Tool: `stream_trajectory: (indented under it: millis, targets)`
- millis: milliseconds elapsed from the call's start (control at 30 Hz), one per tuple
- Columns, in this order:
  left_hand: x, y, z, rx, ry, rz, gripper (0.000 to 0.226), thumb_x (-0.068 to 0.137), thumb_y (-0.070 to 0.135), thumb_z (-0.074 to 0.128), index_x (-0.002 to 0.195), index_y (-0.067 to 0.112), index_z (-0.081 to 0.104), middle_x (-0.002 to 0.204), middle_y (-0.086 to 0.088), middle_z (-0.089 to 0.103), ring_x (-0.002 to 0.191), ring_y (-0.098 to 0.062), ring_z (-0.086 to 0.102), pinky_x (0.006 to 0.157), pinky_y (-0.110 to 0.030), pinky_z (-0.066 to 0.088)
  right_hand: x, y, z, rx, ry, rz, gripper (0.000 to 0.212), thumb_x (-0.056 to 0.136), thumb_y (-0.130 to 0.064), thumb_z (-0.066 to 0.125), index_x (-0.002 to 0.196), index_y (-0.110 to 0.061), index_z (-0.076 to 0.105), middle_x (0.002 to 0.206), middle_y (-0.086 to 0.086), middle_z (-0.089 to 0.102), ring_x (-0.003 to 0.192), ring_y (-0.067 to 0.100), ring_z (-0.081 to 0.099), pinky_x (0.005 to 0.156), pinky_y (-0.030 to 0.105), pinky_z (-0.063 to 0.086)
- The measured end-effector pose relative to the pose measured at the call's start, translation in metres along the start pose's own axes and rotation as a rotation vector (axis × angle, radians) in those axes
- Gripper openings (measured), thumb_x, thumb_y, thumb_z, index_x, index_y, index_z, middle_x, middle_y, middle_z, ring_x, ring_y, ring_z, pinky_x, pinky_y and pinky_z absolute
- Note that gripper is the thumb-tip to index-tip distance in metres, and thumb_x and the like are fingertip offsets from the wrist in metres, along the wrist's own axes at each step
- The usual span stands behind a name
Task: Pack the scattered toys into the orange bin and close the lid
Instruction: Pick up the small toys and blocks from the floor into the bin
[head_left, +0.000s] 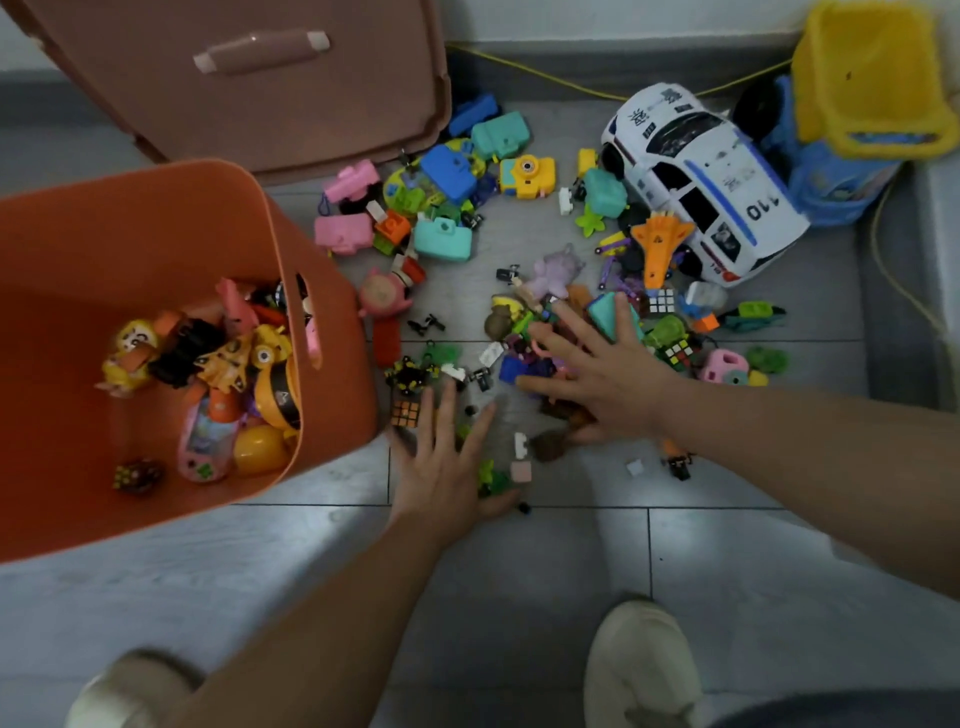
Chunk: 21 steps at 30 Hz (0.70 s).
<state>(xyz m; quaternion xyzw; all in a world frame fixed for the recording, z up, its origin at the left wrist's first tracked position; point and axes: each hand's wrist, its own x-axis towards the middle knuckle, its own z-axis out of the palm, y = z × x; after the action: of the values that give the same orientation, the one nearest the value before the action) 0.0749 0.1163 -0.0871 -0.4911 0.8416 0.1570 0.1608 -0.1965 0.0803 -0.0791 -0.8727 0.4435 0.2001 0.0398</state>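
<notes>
The orange bin (171, 218) stands open at the left with several toys inside, among them a pink toy phone (205, 444) and yellow figures. Its brown lid (260, 98) leans behind it. Scattered toys cover the grey tile floor to the right: teal, pink and blue toy cameras (442, 238), an orange jet (658, 244), small cube puzzles (662, 301). My left hand (447, 467) lies flat with fingers spread, just right of the bin, beside a small orange cube (405, 413). My right hand (597, 374) is spread over the toy pile, fingers touching a teal toy (605, 312).
A large white police car (701, 182) sits at the back right, beside a blue and yellow toy truck (862, 104). A yellow cord (545, 75) runs along the wall. My two light shoes (641, 660) stand at the bottom on the tiles.
</notes>
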Motion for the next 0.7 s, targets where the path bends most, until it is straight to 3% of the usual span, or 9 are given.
stream_trajectory:
  millis: [67,133,233,333,467,567,700]
  targets:
    - [0.017,0.007,-0.004,-0.048,-0.009,-0.049,0.103,0.075,0.091,0.028,0.156,0.037,-0.005,0.164,-0.010,-0.016,0.151,-0.033,-0.013,0.110,-0.072,0.015,0.006,0.007,-0.001,0.034,0.019,0.053,0.094,0.075,-0.091,0.022,0.155,-0.048,0.000,0.166,0.012,-0.015,0.149,0.046,-0.015,0.098,0.086,0.012]
    - [0.033,0.010,-0.009,-0.046,0.003,-0.039,0.098,0.079,0.087,0.030,0.156,0.035,0.001,0.163,-0.007,-0.015,0.151,-0.029,-0.011,0.111,-0.070,0.016,0.011,0.012,-0.003,0.063,0.051,0.084,0.099,0.074,-0.089,0.035,0.155,-0.048,-0.002,0.166,0.012,-0.017,0.150,0.045,-0.012,0.099,0.083,0.020]
    - [0.057,0.009,-0.016,-0.080,0.060,-0.032,0.093,0.081,0.070,0.056,0.154,0.031,0.014,0.163,-0.006,-0.006,0.149,-0.028,-0.001,0.108,-0.069,0.026,0.017,0.017,-0.007,0.087,0.083,0.146,0.101,0.072,-0.087,0.036,0.156,-0.046,-0.002,0.165,0.012,-0.021,0.151,0.044,-0.006,0.096,0.073,0.035]
    - [0.075,0.008,-0.021,-0.125,0.143,-0.084,0.094,0.079,0.063,0.065,0.153,0.033,0.017,0.161,-0.005,0.003,0.147,-0.028,0.008,0.102,-0.072,0.031,0.025,0.027,-0.007,0.132,0.106,0.185,0.093,0.076,-0.085,0.037,0.155,-0.046,0.008,0.167,0.012,-0.011,0.150,0.044,0.005,0.090,0.064,0.041]
    - [0.083,0.003,-0.027,-0.036,0.156,-0.025,0.102,0.076,0.083,0.046,0.157,0.037,0.003,0.165,-0.008,-0.006,0.145,-0.034,0.011,0.099,-0.070,0.029,0.037,0.033,-0.006,0.147,0.124,0.203,0.089,0.077,-0.085,0.044,0.153,-0.044,0.022,0.166,0.015,0.009,0.137,0.046,0.029,0.086,0.061,0.046]
    - [0.090,0.009,-0.031,0.003,0.094,-0.039,0.101,0.078,0.080,0.046,0.156,0.036,0.000,0.164,-0.009,-0.007,0.142,-0.036,0.012,0.100,-0.068,0.029,0.045,0.035,-0.009,0.168,0.125,0.193,0.083,0.080,-0.083,0.045,0.150,-0.041,0.029,0.161,0.018,0.021,0.130,0.045,0.035,0.086,0.061,0.049]
    - [0.100,0.022,-0.040,-0.060,0.141,-0.164,0.081,0.083,0.062,0.060,0.150,0.032,0.026,0.152,-0.013,0.024,0.124,-0.039,0.032,0.092,-0.053,0.044,0.050,0.037,-0.015,0.228,0.137,0.194,0.065,0.083,-0.067,0.057,0.138,-0.034,0.045,0.155,0.021,0.029,0.126,0.046,0.041,0.083,0.062,0.051]
